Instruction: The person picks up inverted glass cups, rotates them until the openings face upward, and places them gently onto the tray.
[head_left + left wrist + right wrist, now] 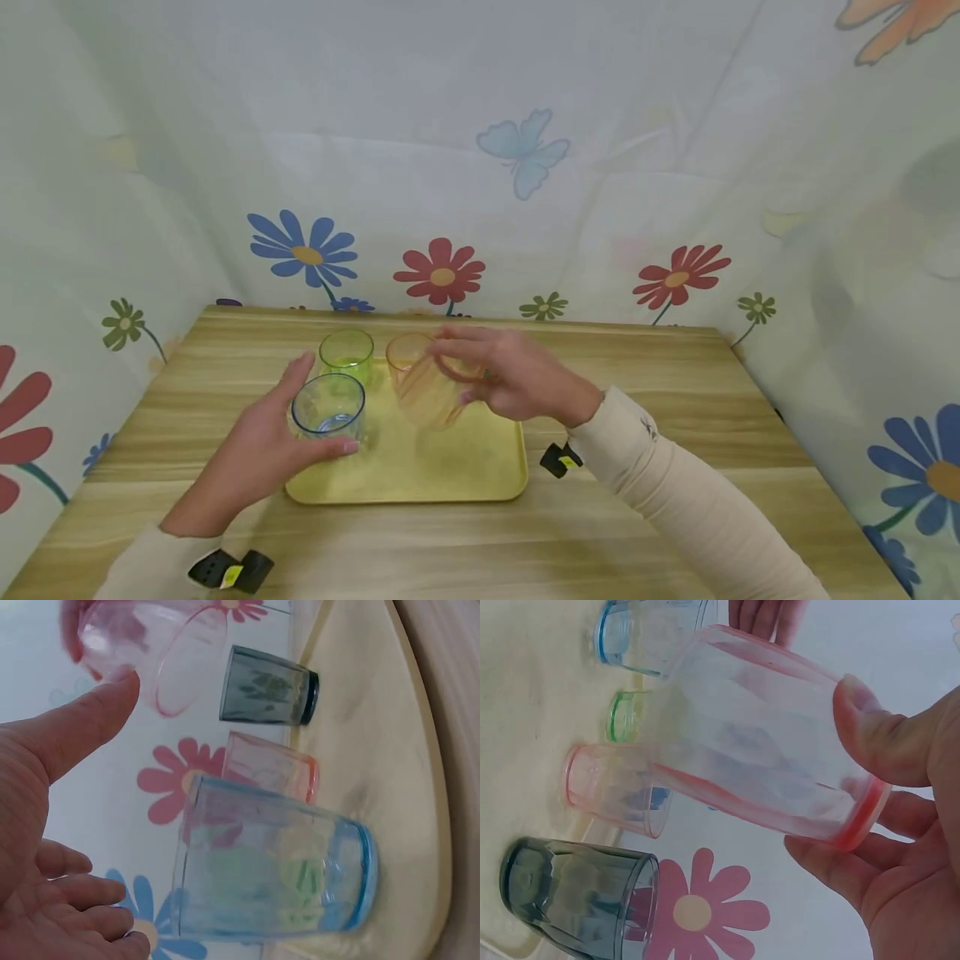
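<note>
My right hand (pixel 517 371) grips a clear pink-tinted tumbler (pixel 757 742) near its thick red base. The tumbler is tilted above the tray, mouth down toward the left. My left hand (pixel 262 437) is spread about a blue-tinted tumbler (pixel 330 408), which stands upright at the tray's left. In the left wrist view its thumb and fingers are apart from that blue tumbler (pixel 277 862). Behind stand a green tumbler (pixel 347 350) and a second pink tumbler (pixel 615 787). A dark grey tumbler (pixel 577 892) is upright too, mostly hidden by my right hand in the head view.
The yellow tray (pixel 420 487) lies on a wood-grain table (pixel 637 533). Flower-printed cloth (pixel 360 167) hangs behind the table and at both sides. Black straps (pixel 232 571) are on the wrists.
</note>
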